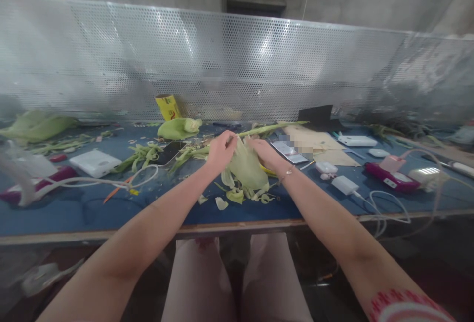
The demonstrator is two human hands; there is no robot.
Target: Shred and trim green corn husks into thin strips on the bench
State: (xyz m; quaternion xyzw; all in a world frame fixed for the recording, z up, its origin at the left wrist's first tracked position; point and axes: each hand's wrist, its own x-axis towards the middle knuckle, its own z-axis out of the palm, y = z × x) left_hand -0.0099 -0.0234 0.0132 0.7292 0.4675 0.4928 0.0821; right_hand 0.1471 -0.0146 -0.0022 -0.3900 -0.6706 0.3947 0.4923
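Note:
Both of my hands meet over the middle of a blue table (74, 208), gripping one ear of corn in pale green husk (246, 166). My left hand (220, 149) pinches the husk near its top, fingers closed. My right hand (264, 153) holds the other side, fingers curled around it, with a thin bracelet on the wrist. The ear's long stalk (274, 128) points back and right. Torn husk pieces (237, 196) lie on the table just below the ear.
More husked leaves (179, 127) and strips (142, 154) lie to the left. A white box (94, 161), cables (388, 203), a phone (289, 151), chargers and pink devices (392, 176) crowd both sides. A perforated metal screen (237, 65) stands behind the table.

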